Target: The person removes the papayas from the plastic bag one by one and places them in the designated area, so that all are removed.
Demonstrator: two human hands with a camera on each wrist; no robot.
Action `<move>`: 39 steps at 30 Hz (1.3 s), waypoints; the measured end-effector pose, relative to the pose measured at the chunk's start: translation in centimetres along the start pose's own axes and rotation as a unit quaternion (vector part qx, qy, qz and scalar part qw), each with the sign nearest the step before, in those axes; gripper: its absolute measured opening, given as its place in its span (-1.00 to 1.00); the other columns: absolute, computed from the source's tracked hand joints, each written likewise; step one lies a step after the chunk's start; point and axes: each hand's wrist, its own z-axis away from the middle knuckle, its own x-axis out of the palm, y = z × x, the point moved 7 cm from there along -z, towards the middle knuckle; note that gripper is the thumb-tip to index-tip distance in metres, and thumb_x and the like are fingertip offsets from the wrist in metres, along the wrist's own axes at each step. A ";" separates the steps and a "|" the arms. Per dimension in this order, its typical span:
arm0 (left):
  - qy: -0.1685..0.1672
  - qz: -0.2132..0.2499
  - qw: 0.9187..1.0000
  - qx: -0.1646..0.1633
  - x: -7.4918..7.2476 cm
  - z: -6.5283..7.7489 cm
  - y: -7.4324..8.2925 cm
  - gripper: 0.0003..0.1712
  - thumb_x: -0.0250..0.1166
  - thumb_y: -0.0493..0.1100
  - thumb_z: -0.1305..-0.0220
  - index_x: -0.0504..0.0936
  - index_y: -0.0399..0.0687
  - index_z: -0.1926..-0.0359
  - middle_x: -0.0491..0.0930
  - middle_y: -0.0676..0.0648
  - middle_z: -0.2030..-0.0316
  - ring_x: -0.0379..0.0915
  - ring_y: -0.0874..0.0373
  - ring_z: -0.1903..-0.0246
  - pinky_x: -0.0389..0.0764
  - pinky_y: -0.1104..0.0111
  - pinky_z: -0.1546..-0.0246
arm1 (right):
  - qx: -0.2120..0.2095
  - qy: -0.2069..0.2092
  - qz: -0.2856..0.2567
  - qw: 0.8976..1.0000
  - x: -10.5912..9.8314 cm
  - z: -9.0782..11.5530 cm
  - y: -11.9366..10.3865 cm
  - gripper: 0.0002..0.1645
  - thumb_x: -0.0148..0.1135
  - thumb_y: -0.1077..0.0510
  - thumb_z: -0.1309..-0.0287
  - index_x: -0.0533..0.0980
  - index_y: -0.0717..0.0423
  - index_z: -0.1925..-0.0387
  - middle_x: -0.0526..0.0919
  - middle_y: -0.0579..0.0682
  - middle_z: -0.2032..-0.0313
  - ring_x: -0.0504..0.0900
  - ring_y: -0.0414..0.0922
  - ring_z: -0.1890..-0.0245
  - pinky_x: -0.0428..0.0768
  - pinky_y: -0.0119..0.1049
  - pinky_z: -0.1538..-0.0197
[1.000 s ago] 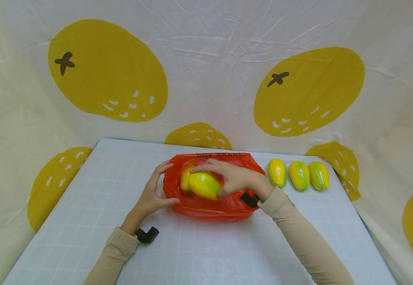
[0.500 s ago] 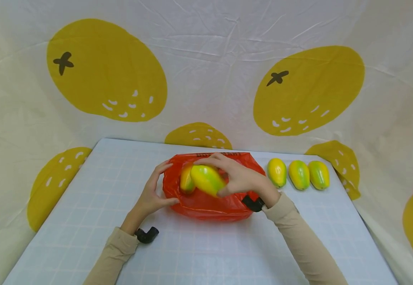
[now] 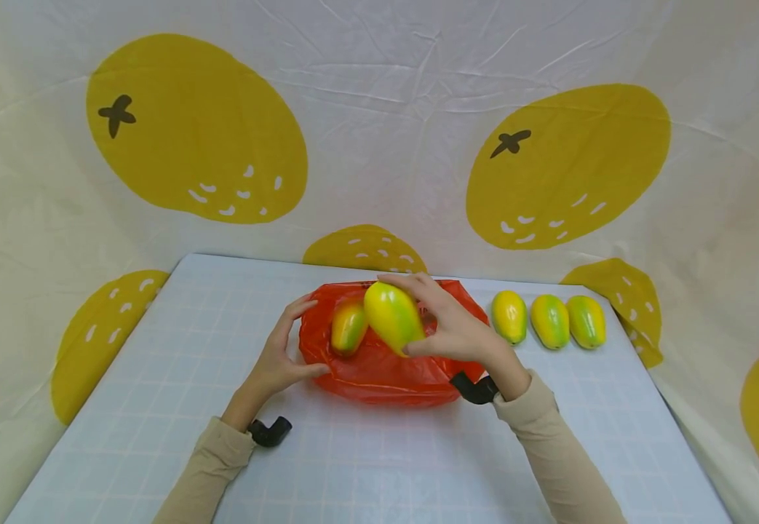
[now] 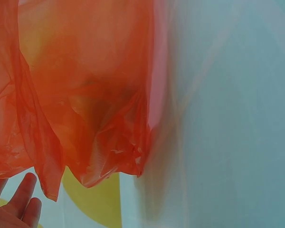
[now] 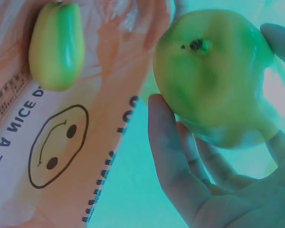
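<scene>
In the head view, my left hand (image 3: 279, 364) is at the left end of a red plastic bag (image 3: 386, 382), thumb at its near rim and fingers at its far rim, spread wide apart. My right hand (image 3: 454, 326) grips a yellow-green papaya (image 3: 392, 316) over the bag's mouth, thumb on the near side, fingers on the far side. Another papaya (image 3: 349, 329) lies inside the bag. In the right wrist view, the held papaya (image 5: 213, 80) shows its dark stem end. The left wrist view shows the bag's side (image 4: 95, 95) and a few fingertips (image 4: 24, 190) below it.
Several papayas stand in a row right of the bag: a left one (image 3: 509, 317), a middle one (image 3: 550, 322) and a right one (image 3: 586, 322). The table (image 3: 353, 466) has a pale checked cover. A patterned cloth (image 3: 379, 145) hangs behind its far edge.
My right hand has moved up and right with the papaya, which now stands more upright. More of the papaya inside the bag shows. The left hand has stayed in place.
</scene>
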 end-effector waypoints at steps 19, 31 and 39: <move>-0.003 0.000 1.000 0.003 0.0 -0.1 -0.1 0.09 0.63 -0.45 0.28 0.27 -0.41 -0.34 0.19 -0.34 -0.41 0.04 -0.16 -0.43 0.11 -0.35 -0.29 | 0.050 0.115 -0.109 0.986 -2.7 4.5 0.3 0.14 0.31 0.29 0.17 0.14 -0.37 -0.47 0.23 -0.10 -0.29 0.37 0.02 -0.12 0.62 0.04 -0.01; -0.004 -0.001 1.000 -0.002 -0.1 0.0 -0.2 0.07 0.61 -0.47 0.27 0.28 -0.41 -0.33 0.19 -0.34 -0.41 0.05 -0.15 -0.43 0.10 -0.34 -0.30 | 0.075 0.172 -0.139 0.972 -5.9 8.6 2.4 0.21 0.26 0.48 0.16 0.04 -0.18 -0.52 0.24 0.00 -0.27 0.36 0.06 -0.10 0.66 -0.29 0.01; -0.005 0.003 1.000 -0.013 0.1 0.1 -0.3 0.06 0.61 -0.45 0.25 0.28 -0.41 -0.33 0.20 -0.33 -0.41 0.04 -0.14 -0.43 0.08 -0.35 -0.31 | 0.106 0.209 -0.133 0.963 -7.4 12.0 5.3 0.17 0.21 0.50 0.11 0.04 -0.15 -0.53 0.23 -0.04 -0.27 0.35 0.00 -0.07 0.65 -0.34 0.05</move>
